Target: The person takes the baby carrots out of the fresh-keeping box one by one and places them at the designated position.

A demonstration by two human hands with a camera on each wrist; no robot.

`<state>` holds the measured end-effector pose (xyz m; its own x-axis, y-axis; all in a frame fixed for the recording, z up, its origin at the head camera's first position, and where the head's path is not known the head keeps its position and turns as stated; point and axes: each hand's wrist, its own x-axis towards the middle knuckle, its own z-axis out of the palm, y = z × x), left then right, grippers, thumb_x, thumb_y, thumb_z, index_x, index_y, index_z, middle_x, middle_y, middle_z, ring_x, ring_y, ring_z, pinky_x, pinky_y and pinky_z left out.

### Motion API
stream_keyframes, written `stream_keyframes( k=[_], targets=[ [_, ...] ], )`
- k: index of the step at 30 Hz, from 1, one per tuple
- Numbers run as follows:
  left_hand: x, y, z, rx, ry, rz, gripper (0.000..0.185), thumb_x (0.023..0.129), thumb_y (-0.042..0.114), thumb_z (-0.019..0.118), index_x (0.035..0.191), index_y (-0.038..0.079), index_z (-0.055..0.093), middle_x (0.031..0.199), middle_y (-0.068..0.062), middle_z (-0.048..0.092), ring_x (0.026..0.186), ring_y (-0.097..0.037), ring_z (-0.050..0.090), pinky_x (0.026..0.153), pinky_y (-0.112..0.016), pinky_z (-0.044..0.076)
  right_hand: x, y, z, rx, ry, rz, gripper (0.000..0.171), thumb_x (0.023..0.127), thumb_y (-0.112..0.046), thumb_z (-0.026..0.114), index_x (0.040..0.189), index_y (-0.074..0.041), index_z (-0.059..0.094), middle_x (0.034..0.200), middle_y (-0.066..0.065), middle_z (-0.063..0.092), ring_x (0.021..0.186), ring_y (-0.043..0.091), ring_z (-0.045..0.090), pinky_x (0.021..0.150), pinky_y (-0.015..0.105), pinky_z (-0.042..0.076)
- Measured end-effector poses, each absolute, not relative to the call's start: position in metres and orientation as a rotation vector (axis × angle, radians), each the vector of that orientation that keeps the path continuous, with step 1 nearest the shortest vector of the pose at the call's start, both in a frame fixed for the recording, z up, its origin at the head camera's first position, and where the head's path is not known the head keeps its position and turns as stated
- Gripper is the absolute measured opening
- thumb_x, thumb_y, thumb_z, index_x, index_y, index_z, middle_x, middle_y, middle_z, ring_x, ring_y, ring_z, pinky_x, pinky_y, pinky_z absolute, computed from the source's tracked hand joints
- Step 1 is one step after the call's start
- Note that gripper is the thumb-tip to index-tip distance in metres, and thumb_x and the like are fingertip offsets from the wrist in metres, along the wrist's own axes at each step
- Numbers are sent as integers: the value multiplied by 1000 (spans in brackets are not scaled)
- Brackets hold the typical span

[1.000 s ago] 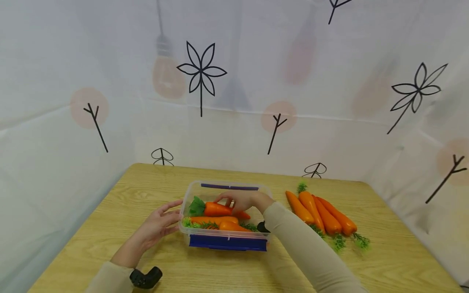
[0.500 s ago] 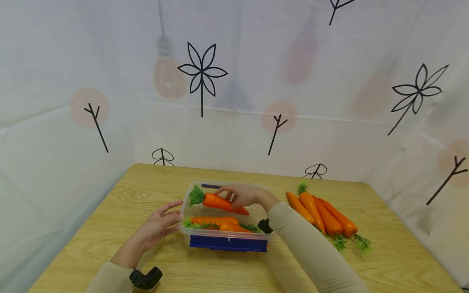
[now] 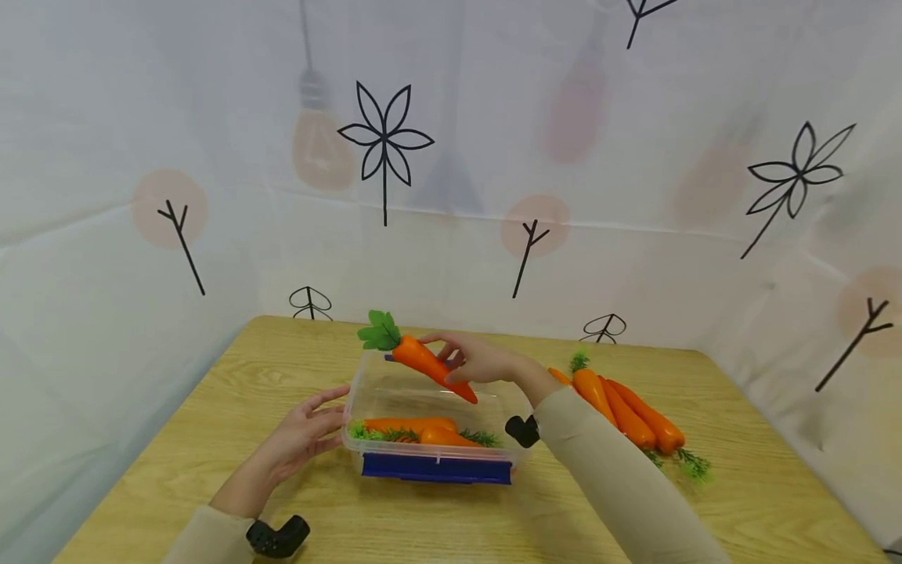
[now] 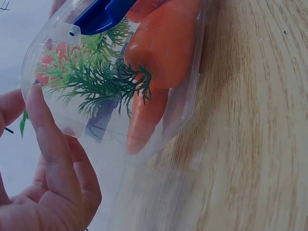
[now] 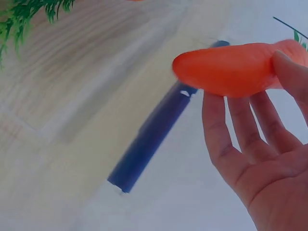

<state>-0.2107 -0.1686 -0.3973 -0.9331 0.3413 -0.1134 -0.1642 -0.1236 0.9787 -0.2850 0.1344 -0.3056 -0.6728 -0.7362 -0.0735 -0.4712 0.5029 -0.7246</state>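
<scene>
Left hand (image 3: 308,432): fingers apart, slightly bent, pointing forward and inward; left forearm (image 3: 236,501) angled in from lower left, beige-sleeved. Right hand (image 3: 481,362): thumb opposing the fingers in a pinch; right forearm (image 3: 616,476), beige-sleeved, slanting in from lower right.

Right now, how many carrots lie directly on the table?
4, right of the box: leftmost carrot and second carrot, partly behind the sleeve; third carrot; rightmost carrot. More may hide.

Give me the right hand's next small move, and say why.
Probably carry the leafy carrot rightward: the right hand grips it above the open box, and loose carrots lie on the table to the right.
</scene>
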Motion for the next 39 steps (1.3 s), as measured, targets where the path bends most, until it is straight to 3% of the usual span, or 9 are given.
stream_keyframes(
  k=[22, 30, 39],
  targets=[
    [-211, -167, -398, 190, 1822, 2122, 65, 91, 13, 60, 144, 2, 24, 126, -19, 45, 96, -16, 59, 78, -27, 51, -254, 180, -297, -873, 2477, -1332, 66, 87, -4, 63, 143, -17, 30, 113, 18, 48, 92, 30, 59, 59, 39, 55],
    [-209, -168, -398, 205, 1827, 2120, 64, 92, 13, 58, 144, 2, 23, 125, -18, 47, 94, -15, 59, 77, -27, 52, -239, 201, -297, -800, 2516, -1400, 65, 87, -2, 63, 142, -15, 31, 114, 20, 49, 92, 32, 57, 61, 46, 54],
    [-210, -168, -398, 205, 1816, 2129, 64, 92, 12, 59, 144, 2, 23, 125, -18, 46, 95, -15, 59, 77, -27, 51, -231, 230, -303, -763, 2611, -1448, 64, 85, -2, 65, 141, -12, 34, 114, 22, 50, 91, 33, 57, 62, 44, 54]
  ],
)
